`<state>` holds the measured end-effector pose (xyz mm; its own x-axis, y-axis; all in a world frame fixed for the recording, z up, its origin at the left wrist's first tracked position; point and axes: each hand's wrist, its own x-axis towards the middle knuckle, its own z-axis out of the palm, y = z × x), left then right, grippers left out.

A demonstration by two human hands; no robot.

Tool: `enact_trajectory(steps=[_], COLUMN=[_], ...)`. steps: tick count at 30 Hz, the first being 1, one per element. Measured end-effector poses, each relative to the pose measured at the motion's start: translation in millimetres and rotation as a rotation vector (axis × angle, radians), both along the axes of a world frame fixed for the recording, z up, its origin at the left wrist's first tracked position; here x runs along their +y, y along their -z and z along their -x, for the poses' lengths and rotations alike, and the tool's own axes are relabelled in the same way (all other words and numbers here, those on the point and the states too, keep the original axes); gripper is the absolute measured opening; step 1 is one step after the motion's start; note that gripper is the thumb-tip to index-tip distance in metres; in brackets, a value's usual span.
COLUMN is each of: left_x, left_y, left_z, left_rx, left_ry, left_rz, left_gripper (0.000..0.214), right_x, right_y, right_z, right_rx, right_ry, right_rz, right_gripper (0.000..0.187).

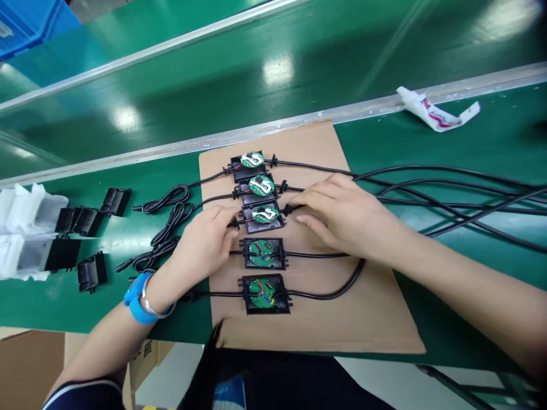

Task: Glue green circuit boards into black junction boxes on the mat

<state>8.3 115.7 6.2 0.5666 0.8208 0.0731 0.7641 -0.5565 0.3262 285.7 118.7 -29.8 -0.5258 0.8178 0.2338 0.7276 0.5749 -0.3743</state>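
Several open black boxes, each holding a round green circuit board, lie in a column on a brown cardboard sheet (342, 319). My left hand (203, 242) pinches the left cable end of the third box (264, 218). My right hand (337, 213) pinches the cable grommet on that box's right side, its other fingers resting on the cardboard. Below it lie a fourth box (264, 253) and a fifth box (265, 294), both apart from my hands. Black cables (448, 188) run off to the right.
Loose black lids (90, 272) and white foam packing (25, 230) sit at the left on the green bench. Coiled cable ends (168, 225) lie left of the cardboard. A white tube (436, 111) lies at the far right by the metal rail. A blue bin (25, 23) is top left.
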Motion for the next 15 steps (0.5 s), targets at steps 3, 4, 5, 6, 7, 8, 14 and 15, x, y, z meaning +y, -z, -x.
enact_trajectory(steps=[3,4,5,6,7,8,14,15], left_x=[11,12,11,9,7,3,-10,-11], left_y=[11.5,12.4,11.0,7.7,2.6,-3.3,-23.2,-21.4], left_z=[0,0,1,2,4,6,9,8], left_rx=[0.146,0.15,0.133,0.099,0.055,0.011,-0.1,-0.091], left_ry=[-0.026,-0.037,-0.048,-0.056,-0.065,-0.076,-0.116,-0.111], left_rz=[0.021,0.027,0.038,0.051,0.065,0.079,0.015,-0.019], left_gripper=[0.012,0.007,0.005,0.006,0.007,0.008,0.013,0.014], right_x=[9,9,8,6,4,1,-9,-9], right_y=[13.2,15.4,15.9,14.5,11.4,7.0,-23.1,-25.4], right_z=[0,0,0,-1,-2,-3,-5,-4], right_rx=[-0.09,-0.094,-0.084,-0.053,-0.004,0.055,0.154,0.128], right_ry=[-0.017,-0.016,-0.016,-0.016,-0.016,-0.016,-0.175,-0.193], right_rz=[-0.047,-0.075,-0.1,-0.123,-0.136,-0.137,-0.062,-0.048], right_gripper=[0.023,0.022,0.022,0.021,0.02,0.02,0.037,0.038])
